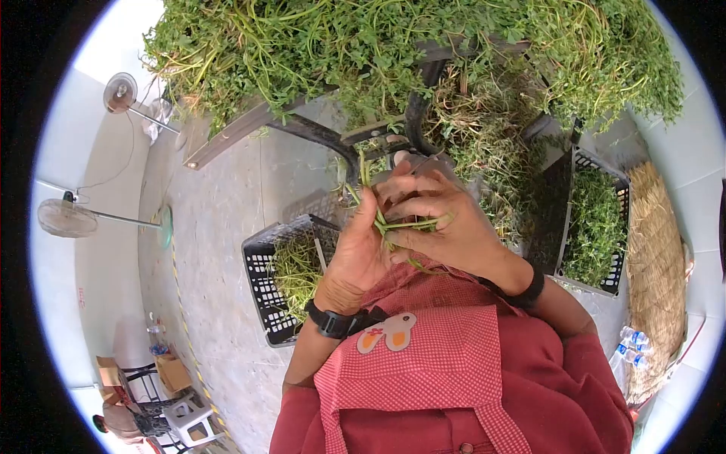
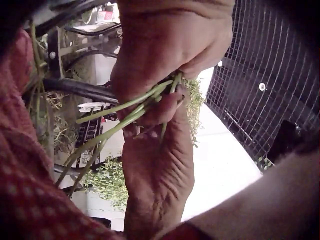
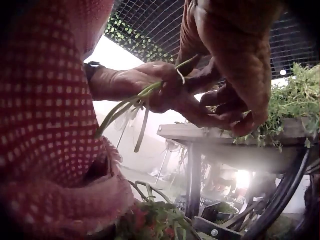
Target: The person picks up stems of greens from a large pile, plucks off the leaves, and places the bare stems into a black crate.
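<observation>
Both hands meet in front of the apron over a few thin green plant stems (image 1: 408, 225). My left hand (image 1: 357, 248) grips the stems, and their loose ends (image 2: 107, 132) trail toward the apron in the left wrist view. The right hand (image 1: 454, 227) has its fingers curled close against the left, with stems between its thumb and fingers. Seen from the right wrist, the left hand (image 3: 160, 87) holds the small bunch (image 3: 134, 102) while the right hand's fingers (image 3: 227, 112) bend beside it. Part of the stems is hidden inside the hands.
A table heaped with leafy green plants (image 1: 325, 45) stands ahead. A black crate (image 1: 261, 284) of stems is on the floor at left, another crate (image 1: 597, 227) of greens at right. Cut plants (image 1: 491, 136) lie beneath the table. Standing fans (image 1: 68, 218) are far left.
</observation>
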Tool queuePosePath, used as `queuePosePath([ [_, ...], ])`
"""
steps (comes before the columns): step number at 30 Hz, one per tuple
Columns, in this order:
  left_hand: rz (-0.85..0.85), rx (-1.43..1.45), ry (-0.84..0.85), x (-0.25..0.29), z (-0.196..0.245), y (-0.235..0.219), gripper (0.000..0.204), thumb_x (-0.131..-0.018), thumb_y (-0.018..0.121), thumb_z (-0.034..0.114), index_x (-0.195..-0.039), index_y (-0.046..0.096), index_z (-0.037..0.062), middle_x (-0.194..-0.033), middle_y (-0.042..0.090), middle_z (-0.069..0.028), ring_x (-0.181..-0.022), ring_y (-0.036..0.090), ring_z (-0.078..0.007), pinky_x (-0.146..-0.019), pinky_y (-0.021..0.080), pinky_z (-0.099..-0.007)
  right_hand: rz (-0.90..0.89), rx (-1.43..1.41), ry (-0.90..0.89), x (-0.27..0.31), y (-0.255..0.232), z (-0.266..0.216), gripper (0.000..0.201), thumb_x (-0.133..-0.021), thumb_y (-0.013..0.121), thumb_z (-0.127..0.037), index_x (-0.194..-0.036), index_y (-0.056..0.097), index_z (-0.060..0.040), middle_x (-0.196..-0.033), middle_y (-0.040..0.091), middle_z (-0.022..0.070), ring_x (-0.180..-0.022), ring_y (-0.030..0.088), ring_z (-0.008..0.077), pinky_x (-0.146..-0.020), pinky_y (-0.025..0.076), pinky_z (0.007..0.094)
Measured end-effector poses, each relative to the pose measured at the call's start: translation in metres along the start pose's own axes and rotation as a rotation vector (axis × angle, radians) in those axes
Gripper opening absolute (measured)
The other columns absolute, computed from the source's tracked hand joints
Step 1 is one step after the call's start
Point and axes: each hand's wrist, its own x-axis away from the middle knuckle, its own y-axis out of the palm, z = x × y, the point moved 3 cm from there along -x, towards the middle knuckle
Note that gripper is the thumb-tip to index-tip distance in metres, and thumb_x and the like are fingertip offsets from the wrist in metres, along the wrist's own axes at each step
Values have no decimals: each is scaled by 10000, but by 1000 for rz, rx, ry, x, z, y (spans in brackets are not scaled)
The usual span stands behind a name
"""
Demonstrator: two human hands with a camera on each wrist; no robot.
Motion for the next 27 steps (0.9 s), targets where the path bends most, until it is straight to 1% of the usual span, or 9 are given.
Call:
queuePosePath([
  [4, 134, -45, 27, 0, -3, -4, 535, -930, 330, 510, -1240, 464, 94, -1317, 439, 0, -957, 554, -87, -462, 412, -164, 41, 57, -88, -2, 0, 2, 197, -649, 751, -131, -822, 671, -79, -977, 610, 33, -956, 532, 234, -875, 392, 359],
  [7, 69, -42, 40, -1, -2, -8, 532, -931, 329, 509, -1249, 461, 104, -1329, 426, 0, -955, 555, -101, -447, 402, -169, 28, 143, -117, 1, 1, 2, 170, -661, 712, -189, -778, 642, -88, -935, 579, 37, -982, 513, 261, -906, 339, 425],
  [9, 76, -30, 57, 1, -1, -13, 529, -931, 328, 508, -1259, 457, 114, -1335, 419, -1, -958, 557, -110, -441, 400, -173, 70, 422, -166, 3, -2, -4, 172, -665, 695, -171, -804, 629, -95, -970, 572, 23, -975, 502, 265, -893, 345, 429],
  [13, 4, 109, 59, 4, 5, -14, 492, -947, 295, 480, -1328, 394, 185, -1432, 289, -73, -1062, 525, -203, -410, 418, -180, 123, 415, -111, 2, -12, 8, 211, -661, 693, -182, -848, 629, -107, -1015, 561, 25, -991, 490, 264, -904, 338, 438],
  [17, 59, 167, 7, 8, 4, -9, 509, -949, 276, 483, -1366, 348, 201, -1427, 292, -85, -1081, 523, -230, -395, 423, -188, 97, 229, -133, -4, -6, -4, 237, -638, 705, -181, -855, 637, -112, -1041, 547, 44, -1044, 465, 293, -919, 323, 453],
  [20, 150, 160, 1, 8, 3, -8, 528, -945, 268, 493, -1384, 317, 203, -1410, 313, -97, -1074, 531, -241, -404, 448, -194, 84, 263, -192, -5, 4, -5, 236, -633, 708, -161, -851, 634, -109, -1042, 544, 52, -1062, 450, 319, -933, 311, 460],
  [23, -47, 93, -52, 8, -2, -25, 544, -942, 260, 504, -1386, 306, 193, -1398, 330, -100, -1069, 537, -245, -425, 481, -196, 92, 271, -213, -7, 7, 4, 211, -634, 704, -143, -825, 623, -101, -1046, 545, 55, -1065, 450, 319, -937, 315, 448],
  [25, -160, 116, -72, 7, -4, -28, 593, -918, 304, 541, -1370, 334, 157, -1239, 511, -82, -966, 598, -165, -452, 449, -187, 86, 273, -211, -8, 3, 7, 197, -635, 700, -136, -809, 617, -96, -1050, 546, 57, -1064, 456, 307, -934, 326, 432],
  [27, -42, 140, -3, 3, 1, -20, 587, -916, 315, 539, -1359, 354, 156, -1249, 502, -100, -1012, 577, -183, -445, 446, -177, 128, 267, -164, -6, -6, 8, 146, -661, 686, -116, -771, 600, -74, -1026, 569, 71, -1025, 499, 274, -910, 357, 386],
])
